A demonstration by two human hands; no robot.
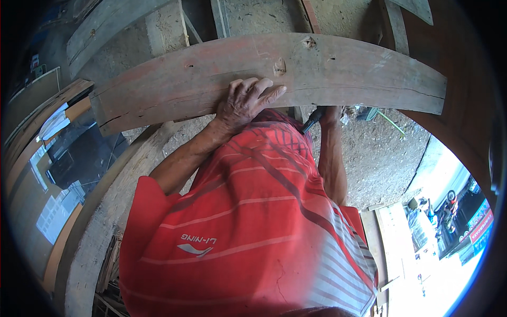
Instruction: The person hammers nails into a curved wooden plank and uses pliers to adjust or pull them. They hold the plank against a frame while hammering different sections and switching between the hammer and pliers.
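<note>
The plank (364, 76) appeared positioned, lying crosswise beyond the red shirt (248, 211), the left hand (244, 104) on it with fingers loosely bent, gripping nothing; the right hand (331, 113), beside a black tool (313, 120), was mostly hidden, its grip and remaining work indeterminable.

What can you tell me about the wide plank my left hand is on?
The plank looks like old, weathered wood, grey-brown with faded reddish patches. Knots or gouges mark its middle, and cracks run along the grain near both ends. It stretches left to right across the view; its bowed outline may be lens distortion. Your left hand rests on its near edge, fingers spread. Your right forearm disappears behind that edge, so contact there can't be judged.
</note>
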